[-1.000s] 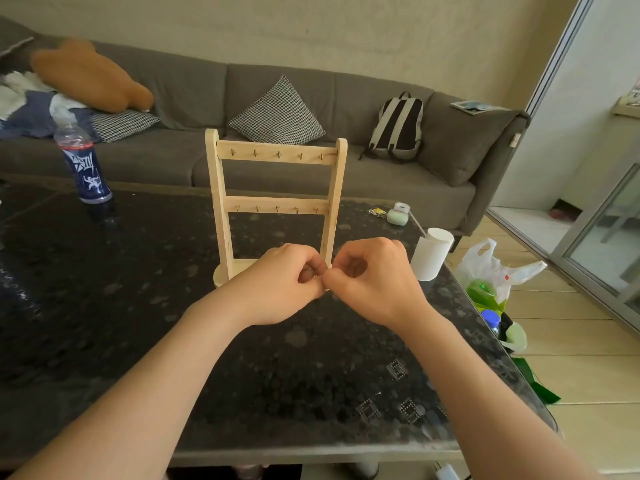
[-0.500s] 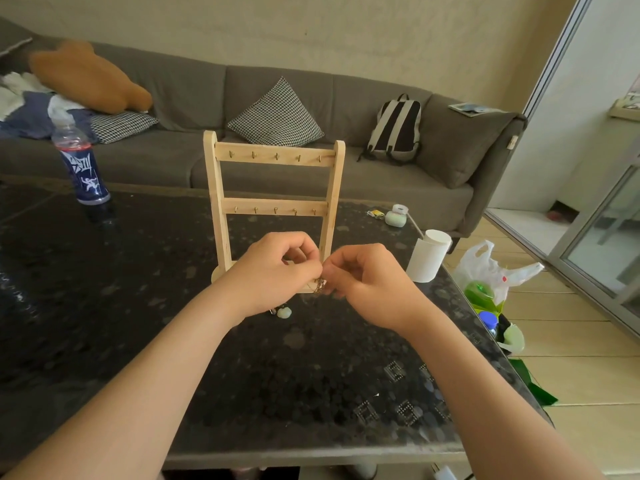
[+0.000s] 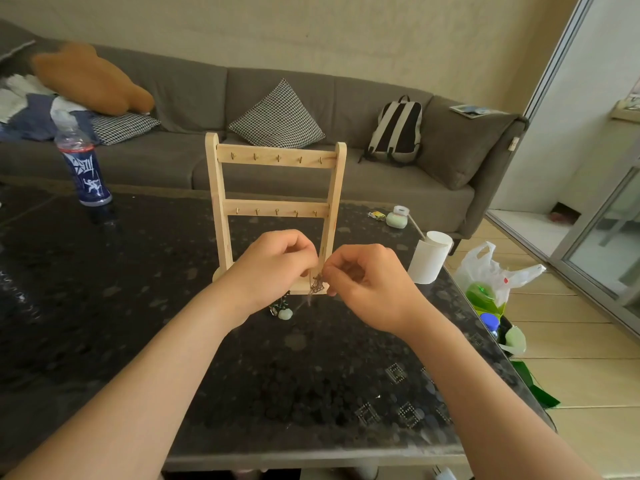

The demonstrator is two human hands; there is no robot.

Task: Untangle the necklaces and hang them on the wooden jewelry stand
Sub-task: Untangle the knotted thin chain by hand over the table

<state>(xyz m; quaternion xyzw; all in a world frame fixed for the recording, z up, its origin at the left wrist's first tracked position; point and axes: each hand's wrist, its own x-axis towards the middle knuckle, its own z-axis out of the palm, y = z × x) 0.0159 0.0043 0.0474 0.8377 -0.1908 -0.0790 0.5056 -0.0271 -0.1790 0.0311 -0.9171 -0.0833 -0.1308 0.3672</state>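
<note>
Both hands close together now, left hand (image 3: 277,268) and right hand (image 3: 363,282) with fingers curled, pinching the tangled necklaces (image 3: 317,284) between them. A pale green pendant (image 3: 285,313) dangles just below the left hand, above the dark table (image 3: 138,323). Fine chain, I'd say: light, limp, easy to snap, so pick at loose loops beside the knot, never yank. Wooden jewelry stand (image 3: 275,206) right behind the knuckles, hooks bare. Blue bottle (image 3: 85,168) far off left, white paper cup (image 3: 429,258) near the right hand, neither in the way.
</note>
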